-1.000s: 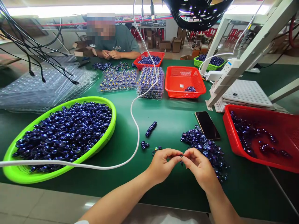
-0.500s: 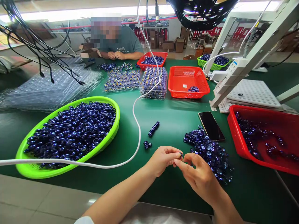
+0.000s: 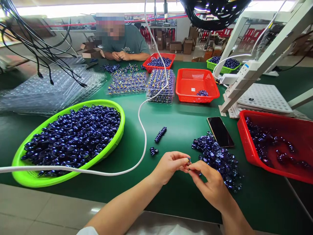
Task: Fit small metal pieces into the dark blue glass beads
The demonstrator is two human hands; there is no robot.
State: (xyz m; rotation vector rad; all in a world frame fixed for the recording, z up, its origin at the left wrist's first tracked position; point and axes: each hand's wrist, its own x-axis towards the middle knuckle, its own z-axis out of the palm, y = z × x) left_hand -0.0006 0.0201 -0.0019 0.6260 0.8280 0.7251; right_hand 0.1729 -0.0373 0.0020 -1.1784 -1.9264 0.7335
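My left hand (image 3: 170, 166) and my right hand (image 3: 209, 182) meet fingertip to fingertip low over the green table (image 3: 181, 120). Both pinch one small dark blue glass piece (image 3: 188, 160) between them. Just right of my hands lies a loose heap of blue glass pieces (image 3: 217, 160). A short stacked row of pieces (image 3: 160, 134) and a small cluster (image 3: 153, 151) lie a little beyond my left hand.
A lime green basket (image 3: 36, 179) full of blue pieces sits left, with a white cable (image 3: 141, 130) across it. A red basket (image 3: 276, 117) stands right, a phone (image 3: 220, 131) behind the heap. Filled clear trays (image 3: 160, 85), another red basket (image 3: 195, 76) and a seated person (image 3: 123, 40) are farther back.
My hands stay pinched together over the table; my right hand has turned and shifted slightly left. The view itself has moved a little.
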